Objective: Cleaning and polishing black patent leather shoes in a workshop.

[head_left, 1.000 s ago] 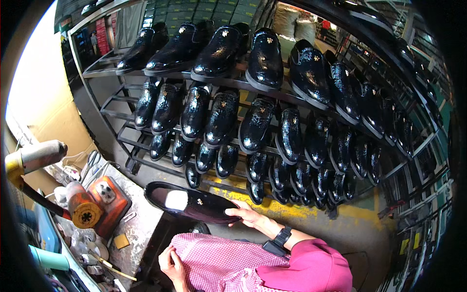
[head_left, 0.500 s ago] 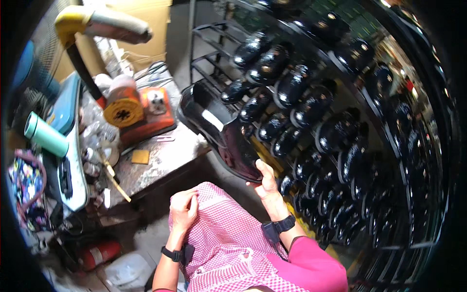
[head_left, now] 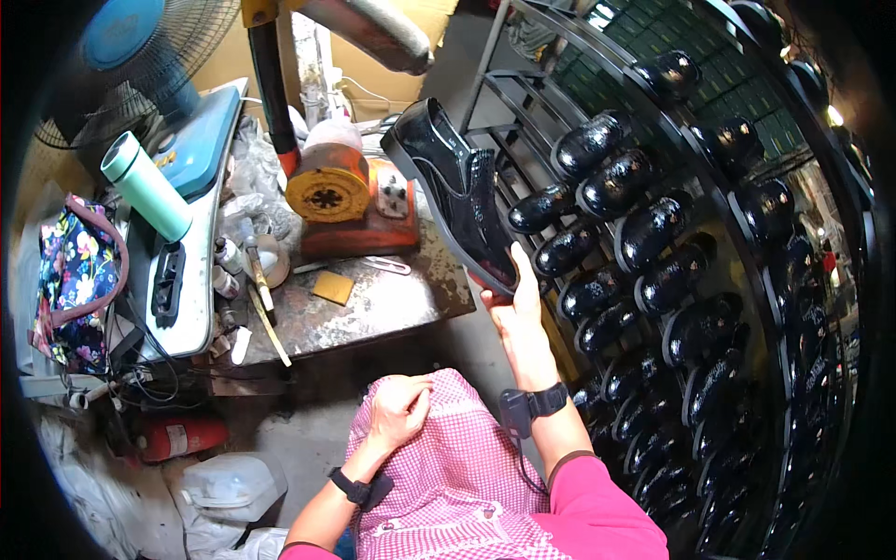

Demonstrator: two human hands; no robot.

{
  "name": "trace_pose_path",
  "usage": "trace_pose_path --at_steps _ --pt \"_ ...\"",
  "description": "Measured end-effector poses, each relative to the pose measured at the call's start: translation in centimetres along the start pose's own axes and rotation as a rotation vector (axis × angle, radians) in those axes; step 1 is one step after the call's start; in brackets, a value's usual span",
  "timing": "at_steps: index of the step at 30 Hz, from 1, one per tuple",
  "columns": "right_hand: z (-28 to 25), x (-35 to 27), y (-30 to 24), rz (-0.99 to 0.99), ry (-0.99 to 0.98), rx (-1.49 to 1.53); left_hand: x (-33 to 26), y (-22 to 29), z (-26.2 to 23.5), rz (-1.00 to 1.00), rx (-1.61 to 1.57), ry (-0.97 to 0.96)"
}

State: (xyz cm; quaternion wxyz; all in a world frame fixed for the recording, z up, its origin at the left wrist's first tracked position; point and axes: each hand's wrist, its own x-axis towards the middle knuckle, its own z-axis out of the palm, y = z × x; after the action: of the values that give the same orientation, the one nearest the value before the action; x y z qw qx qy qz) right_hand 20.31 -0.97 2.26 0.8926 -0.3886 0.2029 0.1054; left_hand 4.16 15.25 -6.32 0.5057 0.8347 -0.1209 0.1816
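Observation:
A glossy black slip-on shoe is in my right hand, held by the toe end between thumb and fingers. Its heel points up and away, toward the machine, with its side and opening in view. My left hand rests on the pink checked apron over my lap, its fingers curled into a loose fist with nothing visible in them. Beyond the shoe, on the worn workbench, stands an orange machine with a round yellow-rimmed opening.
To the right, metal racks carry rows of shiny black shoes. The bench bears a brush, small bottles and a tan square block. Left are a mint tumbler, a floral bag and a fan.
My right hand has turned the shoe, so its side and opening now show more plainly. The view has shifted, bringing more of the left side in. My left hand stays on my lap.

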Motion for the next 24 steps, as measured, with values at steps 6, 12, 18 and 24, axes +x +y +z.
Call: trace_pose_path --at_steps 6,12,18,24 --pt "4.8 3.5 -0.7 -0.022 -0.005 -0.058 0.1 -0.6 -0.1 0.019 -0.013 0.021" --pt "8.0 7.1 -1.4 0.011 -0.041 0.033 0.2 -0.8 -0.2 0.013 -0.009 0.023" --pt "9.5 8.7 -1.5 -0.112 -0.017 -0.05 0.3 -0.5 -0.6 -0.01 0.003 0.03" --pt "6.6 10.0 0.6 -0.955 0.013 -0.648 0.2 -0.4 -0.7 -0.023 -0.018 0.023"
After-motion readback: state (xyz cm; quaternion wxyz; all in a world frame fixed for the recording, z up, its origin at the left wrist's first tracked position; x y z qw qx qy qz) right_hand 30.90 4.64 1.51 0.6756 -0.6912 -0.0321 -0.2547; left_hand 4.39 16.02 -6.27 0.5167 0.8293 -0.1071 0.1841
